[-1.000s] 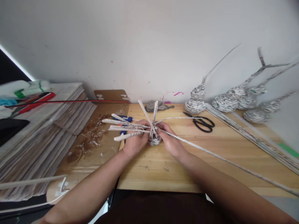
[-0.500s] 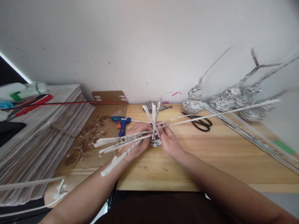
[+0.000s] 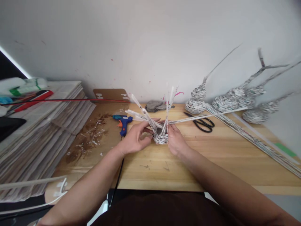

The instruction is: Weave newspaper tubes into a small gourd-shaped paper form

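Observation:
Between my hands, over the wooden table, is a small woven newspaper basket [image 3: 161, 139] with several rolled paper strips [image 3: 167, 110] sticking up and out of its rim. My right hand [image 3: 176, 138] grips the basket's right side, where a long paper strip [image 3: 207, 116] runs off to the right. My left hand [image 3: 137, 136] curves round the left side, thumb and fingers apart, the fingertips close to the basket wall and partly hidden behind it. Whether the left fingertips press on the weave is hard to make out.
A blue glue gun [image 3: 124, 124] lies left of my left hand. Black scissors [image 3: 202, 122] and a grey cloth [image 3: 154, 106] lie behind. Woven gourd shapes [image 3: 196, 102] and long paper rolls [image 3: 254, 139] are at right. A tall newspaper stack [image 3: 47, 125] stands at left.
My left hand has loosened and its fingers have spread apart. The strips that pointed left over it now stand up and lean back. The basket has turned and shifted slightly right.

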The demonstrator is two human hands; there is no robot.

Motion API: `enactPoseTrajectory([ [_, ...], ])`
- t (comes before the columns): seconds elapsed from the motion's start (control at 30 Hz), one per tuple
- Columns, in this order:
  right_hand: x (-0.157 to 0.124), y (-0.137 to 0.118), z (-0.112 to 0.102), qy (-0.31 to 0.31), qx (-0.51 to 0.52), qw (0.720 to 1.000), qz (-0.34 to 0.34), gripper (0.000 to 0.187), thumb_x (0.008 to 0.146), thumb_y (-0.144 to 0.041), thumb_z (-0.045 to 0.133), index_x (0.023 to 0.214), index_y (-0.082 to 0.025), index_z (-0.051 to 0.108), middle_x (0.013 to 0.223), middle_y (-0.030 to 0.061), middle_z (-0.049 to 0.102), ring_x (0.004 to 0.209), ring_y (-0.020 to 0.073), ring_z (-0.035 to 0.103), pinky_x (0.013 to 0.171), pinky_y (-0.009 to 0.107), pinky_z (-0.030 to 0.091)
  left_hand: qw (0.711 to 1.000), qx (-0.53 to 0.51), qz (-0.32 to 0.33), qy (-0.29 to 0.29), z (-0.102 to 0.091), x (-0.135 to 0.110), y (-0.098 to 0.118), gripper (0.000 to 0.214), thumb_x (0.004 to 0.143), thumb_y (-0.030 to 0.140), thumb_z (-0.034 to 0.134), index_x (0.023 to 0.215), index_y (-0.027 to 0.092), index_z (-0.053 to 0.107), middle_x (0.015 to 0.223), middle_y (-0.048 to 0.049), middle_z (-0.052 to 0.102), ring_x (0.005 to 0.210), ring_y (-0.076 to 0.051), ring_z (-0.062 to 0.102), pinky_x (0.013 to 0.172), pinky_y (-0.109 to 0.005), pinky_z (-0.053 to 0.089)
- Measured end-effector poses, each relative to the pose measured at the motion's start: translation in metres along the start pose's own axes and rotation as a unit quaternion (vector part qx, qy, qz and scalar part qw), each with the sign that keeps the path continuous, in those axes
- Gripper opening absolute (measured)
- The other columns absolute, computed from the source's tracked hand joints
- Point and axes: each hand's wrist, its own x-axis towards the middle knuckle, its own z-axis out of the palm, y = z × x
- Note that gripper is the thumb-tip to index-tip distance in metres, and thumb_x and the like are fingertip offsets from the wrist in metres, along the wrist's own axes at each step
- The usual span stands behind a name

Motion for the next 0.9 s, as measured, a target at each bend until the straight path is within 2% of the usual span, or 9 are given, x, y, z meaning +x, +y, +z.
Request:
enactPoseTrajectory([
  [0.1, -0.004, -0.006, 0.003, -0.011, 0.013, 0.999, 0.049, 0.041, 0.079, -0.06, 0.068, 0.095, -0.024, 0.059, 0.074, -0.0001, 0.069, 0.055, 0.0184, 0.062, 0.043, 0.029, 0.05, 0.999, -0.036, -0.032, 0.007, -0.002, 0.004, -0.004, 0.037, 0.091, 0.019, 0.056, 0.126, 0.018, 0.067, 0.122, -0.0115, 0.073, 0.105, -0.024, 0.072, 0.094, -0.037, 0.059],
  [0.2, -0.007, -0.008, 0.005, -0.034, 0.011, 0.997, 0.073, 0.038, 0.08, -0.058, 0.068, 0.094, -0.024, 0.058, 0.077, 0.0016, 0.072, 0.057, 0.02, 0.065, 0.04, 0.03, 0.05, 0.999, -0.014, -0.04, 0.031, -0.003, 0.008, -0.003, 0.027, 0.092, 0.024, 0.056, 0.11, 0.018, 0.075, 0.109, -0.0097, 0.078, 0.092, -0.022, 0.074, 0.085, -0.035, 0.061],
  [0.3, -0.009, -0.008, 0.005, -0.049, 0.011, 0.995, 0.085, 0.038, 0.08, -0.057, 0.069, 0.096, -0.024, 0.059, 0.079, 0.0029, 0.074, 0.057, 0.0204, 0.066, 0.04, 0.029, 0.05, 0.999, 0.002, -0.041, 0.035, -0.007, 0.01, -0.001, 0.023, 0.09, 0.026, 0.06, 0.104, 0.018, 0.078, 0.108, -0.0096, 0.078, 0.092, -0.023, 0.075, 0.081, -0.034, 0.062],
  [0.43, -0.01, -0.007, 0.005, -0.069, 0.017, 0.994, 0.081, 0.043, 0.078, -0.061, 0.072, 0.092, -0.023, 0.061, 0.074, 0.003, 0.073, 0.047, 0.0154, 0.058, 0.039, 0.028, 0.048, 0.999, -0.013, -0.038, -0.007, -0.013, 0.01, -0.002, 0.026, 0.087, 0.027, 0.068, 0.111, 0.021, 0.077, 0.112, -0.0092, 0.078, 0.098, -0.024, 0.075, 0.087, -0.035, 0.061],
  [0.57, -0.009, -0.002, 0.002, -0.089, 0.007, 0.995, 0.055, 0.049, 0.075, -0.066, 0.072, 0.093, -0.022, 0.062, 0.068, 0.0007, 0.068, 0.045, 0.0144, 0.053, 0.039, 0.029, 0.046, 0.999, -0.007, -0.035, -0.005, -0.008, 0.009, -0.007, 0.024, 0.086, 0.029, 0.071, 0.108, 0.02, 0.078, 0.115, -0.0103, 0.077, 0.103, -0.025, 0.073, 0.093, -0.036, 0.059],
  [0.67, -0.008, 0.001, 0.0, -0.072, -0.023, 0.997, 0.018, 0.047, 0.079, -0.064, 0.07, 0.094, -0.02, 0.063, 0.067, -0.0008, 0.064, 0.051, 0.0136, 0.053, 0.047, 0.028, 0.047, 0.997, -0.034, -0.053, 0.052, 0.0, 0.008, -0.009, 0.026, 0.087, 0.035, 0.071, 0.104, 0.016, 0.078, 0.106, -0.0117, 0.078, 0.095, -0.025, 0.075, 0.084, -0.035, 0.061],
  [0.73, -0.007, 0.002, -0.001, -0.064, -0.054, 0.996, -0.019, 0.044, 0.082, -0.063, 0.067, 0.093, -0.021, 0.064, 0.07, -0.0008, 0.064, 0.061, 0.0147, 0.056, 0.056, 0.028, 0.048, 0.996, -0.031, -0.052, 0.07, 0.003, 0.008, -0.009, 0.026, 0.086, 0.036, 0.072, 0.1, 0.015, 0.078, 0.1, -0.0112, 0.078, 0.087, -0.023, 0.074, 0.078, -0.033, 0.061],
  [0.83, -0.007, 0.003, -0.003, -0.071, -0.12, 0.986, -0.087, 0.039, 0.088, -0.06, 0.063, 0.091, -0.021, 0.065, 0.081, 0.0012, 0.066, 0.079, 0.0172, 0.06, 0.07, 0.029, 0.049, 0.995, 0.052, -0.029, 0.076, 0.003, 0.008, -0.007, 0.022, 0.078, 0.035, 0.079, 0.09, 0.016, 0.079, 0.09, -0.0089, 0.078, 0.08, -0.022, 0.072, 0.073, -0.031, 0.058],
  [0.9, -0.007, 0.002, -0.003, -0.083, -0.149, 0.977, -0.124, 0.036, 0.09, -0.057, 0.061, 0.09, -0.021, 0.064, 0.084, 0.0015, 0.066, 0.082, 0.0176, 0.061, 0.075, 0.03, 0.049, 0.99, 0.104, -0.016, 0.093, 0.003, 0.008, -0.008, 0.02, 0.075, 0.033, 0.082, 0.084, 0.016, 0.078, 0.084, -0.0073, 0.077, 0.077, -0.02, 0.07, 0.072, -0.031, 0.056],
])
